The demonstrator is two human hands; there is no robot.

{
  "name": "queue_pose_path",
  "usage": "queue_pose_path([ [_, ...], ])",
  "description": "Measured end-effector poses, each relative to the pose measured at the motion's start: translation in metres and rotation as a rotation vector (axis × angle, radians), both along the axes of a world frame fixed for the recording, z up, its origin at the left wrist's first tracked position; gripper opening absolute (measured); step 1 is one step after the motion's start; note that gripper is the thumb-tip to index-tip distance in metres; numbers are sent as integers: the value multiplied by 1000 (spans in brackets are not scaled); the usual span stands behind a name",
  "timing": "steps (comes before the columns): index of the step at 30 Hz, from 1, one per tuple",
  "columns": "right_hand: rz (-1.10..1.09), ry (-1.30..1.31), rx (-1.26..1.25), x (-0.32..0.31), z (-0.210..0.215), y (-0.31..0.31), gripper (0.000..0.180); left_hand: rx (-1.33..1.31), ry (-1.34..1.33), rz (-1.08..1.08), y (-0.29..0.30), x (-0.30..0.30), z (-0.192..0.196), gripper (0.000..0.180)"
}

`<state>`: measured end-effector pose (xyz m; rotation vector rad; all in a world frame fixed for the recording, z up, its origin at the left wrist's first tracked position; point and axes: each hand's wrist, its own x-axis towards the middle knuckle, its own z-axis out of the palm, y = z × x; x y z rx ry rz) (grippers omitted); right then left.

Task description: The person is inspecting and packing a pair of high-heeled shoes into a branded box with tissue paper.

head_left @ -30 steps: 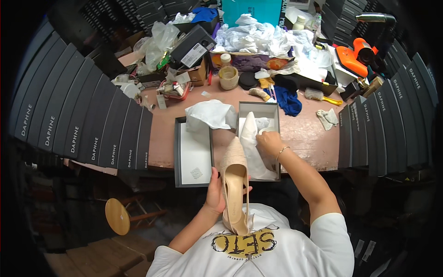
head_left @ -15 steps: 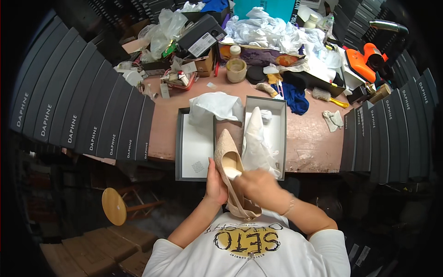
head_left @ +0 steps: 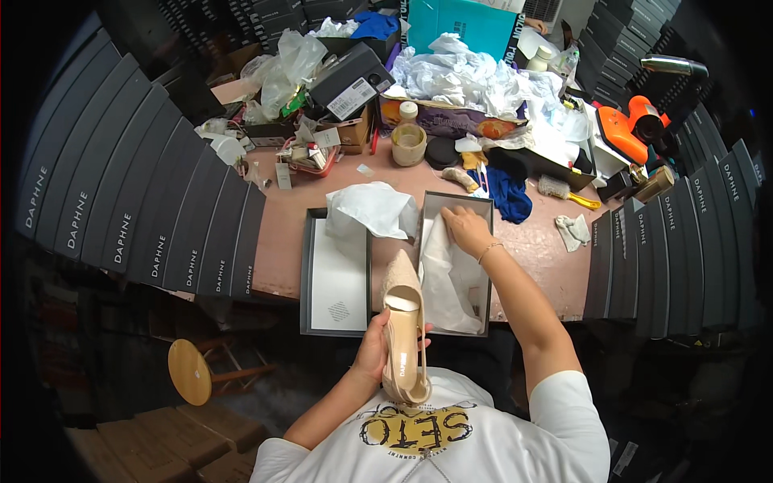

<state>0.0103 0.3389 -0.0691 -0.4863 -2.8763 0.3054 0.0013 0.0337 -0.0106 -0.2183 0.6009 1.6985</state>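
Observation:
In front of my shirt, my left hand (head_left: 373,348) is closed around a beige pointed slingback shoe (head_left: 403,279), toe pointing away from me. White stuffing (head_left: 402,303) shows inside its toe. My right hand (head_left: 469,231) reaches into the dark grey shoebox (head_left: 489,278) on the right, fingers bent down near its far end. Whatever they grip is hidden. White tissue paper (head_left: 445,294) wrapped around a long shape lies in that box beside the hand. To the left is the white-lined box lid (head_left: 338,283), with crumpled white tissue (head_left: 370,211) over its far corner.
Dark shoeboxes stand in rows at left (head_left: 133,173) and right (head_left: 676,249). Behind are a glue jar (head_left: 409,145), a blue cloth (head_left: 509,193), a yellow-handled brush (head_left: 568,191) and a paper heap (head_left: 459,72). A round stool (head_left: 190,372) is below left.
My right hand has left the shoe's opening and moved forward into the right box. The shoe, still in my left hand, has turned so its insole shows more.

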Motion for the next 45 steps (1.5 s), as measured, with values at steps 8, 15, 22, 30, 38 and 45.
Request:
queue_pose_path([
  [8,95,134,-534,39,59,-59,52,-55,152,132,7,-9,-4,65],
  [15,55,63,-212,60,48,-115,68,8,195,53,22,-13,-4,57],
  [22,151,185,-299,71,30,-103,49,-38,142,70,16,-15,-8,58],
  [30,122,333,-968,78,74,-154,39,22,174,149,14,-4,8,58],
  [38,81,340,-301,53,85,-169,32,-23,338,205,7,9,-10,42],
  [45,50,379,-681,68,81,-154,29,32,219,129,0,3,2,57],
])
